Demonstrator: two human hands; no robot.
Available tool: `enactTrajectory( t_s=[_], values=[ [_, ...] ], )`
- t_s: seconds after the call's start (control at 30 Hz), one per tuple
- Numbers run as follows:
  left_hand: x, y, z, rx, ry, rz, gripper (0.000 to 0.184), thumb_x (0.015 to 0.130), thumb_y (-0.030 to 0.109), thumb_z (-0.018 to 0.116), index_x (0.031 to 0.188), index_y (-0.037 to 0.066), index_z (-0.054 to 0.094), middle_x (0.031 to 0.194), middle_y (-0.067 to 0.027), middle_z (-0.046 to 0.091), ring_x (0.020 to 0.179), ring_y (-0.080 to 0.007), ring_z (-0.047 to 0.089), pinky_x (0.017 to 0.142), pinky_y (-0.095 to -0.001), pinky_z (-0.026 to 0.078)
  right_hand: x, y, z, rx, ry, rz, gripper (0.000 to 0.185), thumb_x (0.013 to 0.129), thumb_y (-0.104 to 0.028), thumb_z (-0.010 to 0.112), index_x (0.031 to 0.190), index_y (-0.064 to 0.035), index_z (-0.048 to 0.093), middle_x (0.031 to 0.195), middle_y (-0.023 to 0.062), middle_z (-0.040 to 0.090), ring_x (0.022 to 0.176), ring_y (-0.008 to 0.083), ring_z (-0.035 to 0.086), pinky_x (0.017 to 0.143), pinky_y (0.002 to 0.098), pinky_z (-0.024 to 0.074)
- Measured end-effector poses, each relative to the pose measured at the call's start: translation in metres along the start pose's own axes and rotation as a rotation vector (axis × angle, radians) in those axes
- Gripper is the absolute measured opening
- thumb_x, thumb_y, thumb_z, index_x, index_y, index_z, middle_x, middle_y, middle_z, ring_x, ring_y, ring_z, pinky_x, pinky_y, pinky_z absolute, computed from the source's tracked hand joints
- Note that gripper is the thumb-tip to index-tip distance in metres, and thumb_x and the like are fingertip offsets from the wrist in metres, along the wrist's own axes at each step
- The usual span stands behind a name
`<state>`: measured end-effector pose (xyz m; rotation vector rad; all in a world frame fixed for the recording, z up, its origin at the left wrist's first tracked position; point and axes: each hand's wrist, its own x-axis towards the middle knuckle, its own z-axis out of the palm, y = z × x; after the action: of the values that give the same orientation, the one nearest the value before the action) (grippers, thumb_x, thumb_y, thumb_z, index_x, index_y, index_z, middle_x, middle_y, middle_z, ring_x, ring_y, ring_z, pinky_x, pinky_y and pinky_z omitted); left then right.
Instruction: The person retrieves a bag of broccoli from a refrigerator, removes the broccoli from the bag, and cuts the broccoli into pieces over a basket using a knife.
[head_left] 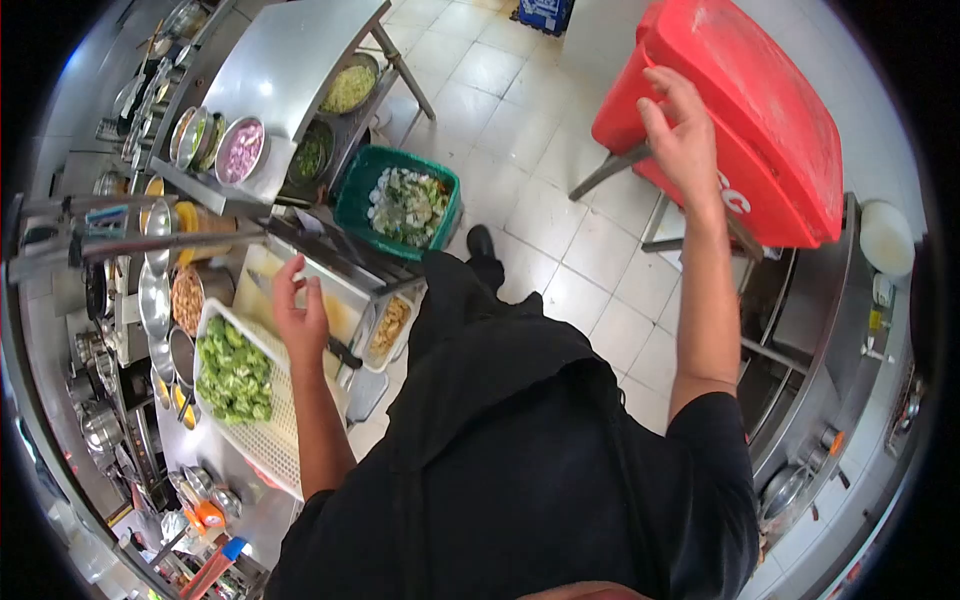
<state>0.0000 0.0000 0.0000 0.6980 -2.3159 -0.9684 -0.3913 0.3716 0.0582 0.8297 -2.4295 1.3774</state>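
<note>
My left hand (301, 318) is held over the prep counter with its thumb and fingers apart and nothing in it. Below and beside it are a white cutting board (345, 312), a knife with a black handle (343, 352) and a white perforated basket (285, 425) with chopped green vegetables (233, 372) in it. On the other side, my right hand (683, 138) is raised in front of a red cooler box (765, 110), thumb and fingers spread and holding nothing. Whether it touches the box, I cannot tell.
A green bin (349, 200) of vegetable scraps stands on the tiled floor (530, 215) by the steel table (265, 60). Near that table's edge sits a bowl of chopped purple onion (241, 151). A tray of yellowish pieces (388, 328) lies by the counter; a steel sink unit (815, 330) is at right.
</note>
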Motion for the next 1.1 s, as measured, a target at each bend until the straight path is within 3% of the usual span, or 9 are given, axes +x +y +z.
enactTrajectory(
  t_s=[0.07, 0.13, 0.27, 0.33, 0.47, 0.6, 0.8, 0.97, 1.1],
  values=[
    [0.001, -0.002, 0.011, -0.008, -0.037, 0.02, 0.036, 0.09, -0.001, 0.063, 0.125, 0.002, 0.062, 0.124, -0.0112, 0.063, 0.111, -0.0207, 0.06, 0.088, -0.0316, 0.05, 0.028, 0.034, -0.01, -0.323, 0.101, -0.123, 0.039, 0.09, -0.022, 0.064, 0.125, -0.0029, 0.064, 0.136, 0.0219, 0.056, 0.129, 0.0362, 0.052, 0.108, 0.0413, 0.0419],
    [0.067, -0.027, 0.093, -0.112, -0.095, 0.031, 0.036, 0.086, -0.005, 0.064, 0.122, 0.001, 0.062, 0.119, -0.0132, 0.063, 0.104, -0.0214, 0.061, 0.084, -0.0304, 0.051, 0.122, 0.148, -0.017, -0.602, 0.1, -0.108, 0.044, 0.092, -0.027, 0.065, 0.127, -0.001, 0.061, 0.136, 0.0248, 0.055, 0.129, 0.0396, 0.05, 0.109, 0.0438, 0.0413],
    [0.174, -0.037, 0.161, -0.14, -0.231, 0.003, 0.036, 0.087, 0.0, 0.064, 0.123, 0.001, 0.062, 0.117, -0.0139, 0.063, 0.103, -0.0268, 0.064, 0.085, -0.0316, 0.051, 0.155, 0.297, -0.032, -0.792, 0.091, 0.142, 0.057, 0.097, -0.046, 0.058, 0.132, -0.0013, 0.06, 0.137, 0.0241, 0.054, 0.129, 0.0388, 0.05, 0.109, 0.047, 0.0385],
    [0.222, -0.044, 0.193, -0.122, -0.308, 0.023, 0.035, 0.088, 0.003, 0.066, 0.123, 0.002, 0.062, 0.119, -0.0151, 0.063, 0.105, -0.0295, 0.064, 0.085, -0.0328, 0.052, 0.155, 0.279, -0.032, -0.812, 0.065, 0.197, 0.056, 0.098, -0.048, 0.054, 0.133, -0.0038, 0.06, 0.138, 0.022, 0.054, 0.128, 0.0372, 0.05, 0.109, 0.0469, 0.0377],
    [0.327, -0.014, 0.243, -0.1, -0.452, 0.096, 0.036, 0.089, 0.005, 0.066, 0.125, 0.005, 0.061, 0.118, -0.0139, 0.063, 0.098, -0.0338, 0.064, 0.069, -0.0341, 0.054, 0.168, 0.275, -0.031, -0.696, 0.174, 0.253, 0.034, 0.094, -0.031, 0.064, 0.112, -0.0022, 0.068, 0.119, 0.0199, 0.063, 0.113, 0.0367, 0.058, 0.1, 0.045, 0.0453],
    [0.425, -0.007, 0.285, -0.066, -0.51, 0.162, 0.036, 0.089, 0.007, 0.066, 0.124, 0.005, 0.061, 0.118, -0.0152, 0.062, 0.098, -0.035, 0.064, 0.075, -0.0373, 0.053, 0.201, 0.287, -0.029, -0.746, 0.225, 0.658, 0.024, 0.089, -0.021, 0.069, 0.101, -0.0003, 0.067, 0.11, 0.0202, 0.064, 0.104, 0.0362, 0.06, 0.092, 0.0441, 0.0482],
    [0.547, -0.025, 0.345, -0.007, -0.503, 0.109, 0.035, 0.088, 0.008, 0.066, 0.123, 0.004, 0.061, 0.115, -0.0165, 0.063, 0.099, -0.0363, 0.064, 0.083, -0.0375, 0.053, 0.281, 0.305, 0.031, -0.633, 0.52, 0.342, 0.019, 0.089, -0.008, 0.066, 0.105, 0.0012, 0.065, 0.112, 0.019, 0.062, 0.107, 0.0349, 0.059, 0.094, 0.0435, 0.0481],
    [0.614, -0.11, 0.398, -0.04, -0.355, -0.051, 0.033, 0.091, 0.01, 0.065, 0.123, 0.003, 0.063, 0.105, -0.0145, 0.07, 0.088, -0.0279, 0.069, 0.076, -0.0348, 0.055, 0.432, 0.28, 0.118, -0.338, 0.356, 0.203, 0.02, 0.086, -0.002, 0.064, 0.105, 0.0006, 0.064, 0.117, 0.0169, 0.062, 0.113, 0.0321, 0.059, 0.098, 0.0399, 0.0468],
    [0.662, -0.094, 0.402, -0.1, -0.439, -0.488, 0.031, 0.094, 0.014, 0.064, 0.122, 0.002, 0.065, 0.095, -0.0119, 0.074, 0.068, -0.0204, 0.07, 0.065, -0.0321, 0.055, 0.559, 0.302, 0.185, -0.153, 0.06, 0.146, 0.022, 0.084, -0.002, 0.064, 0.106, -0.0007, 0.065, 0.114, 0.018, 0.063, 0.108, 0.0354, 0.062, 0.092, 0.0402, 0.0496]
  ],
)
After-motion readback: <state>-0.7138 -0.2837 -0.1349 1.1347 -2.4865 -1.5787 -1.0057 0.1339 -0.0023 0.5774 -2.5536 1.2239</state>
